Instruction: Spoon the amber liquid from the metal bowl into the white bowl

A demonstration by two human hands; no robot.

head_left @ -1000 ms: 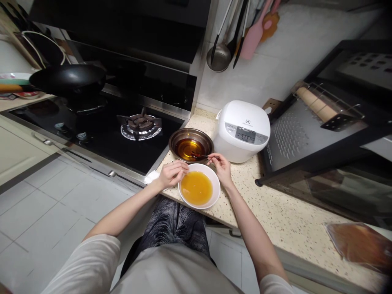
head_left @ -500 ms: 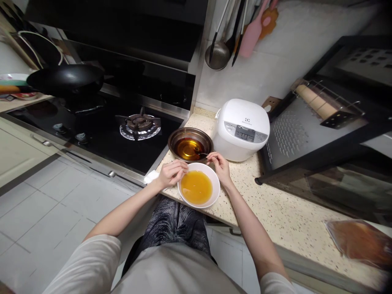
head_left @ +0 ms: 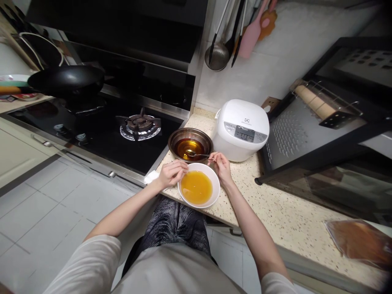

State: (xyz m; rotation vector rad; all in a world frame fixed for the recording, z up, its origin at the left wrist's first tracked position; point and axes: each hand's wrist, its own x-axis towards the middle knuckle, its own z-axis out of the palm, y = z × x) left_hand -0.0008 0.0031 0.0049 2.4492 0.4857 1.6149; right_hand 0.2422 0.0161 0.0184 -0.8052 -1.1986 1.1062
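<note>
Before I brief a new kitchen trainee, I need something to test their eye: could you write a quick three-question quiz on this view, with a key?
1. Which hand holds the spoon?
2. True or false: in the picture, the rice cooker stands to the right of the metal bowl.
3. The left hand has its fingers at the rim of:
A. the metal bowl
B. the white bowl
C. the wok

Key: 1. The right hand. 2. True. 3. B.
</note>
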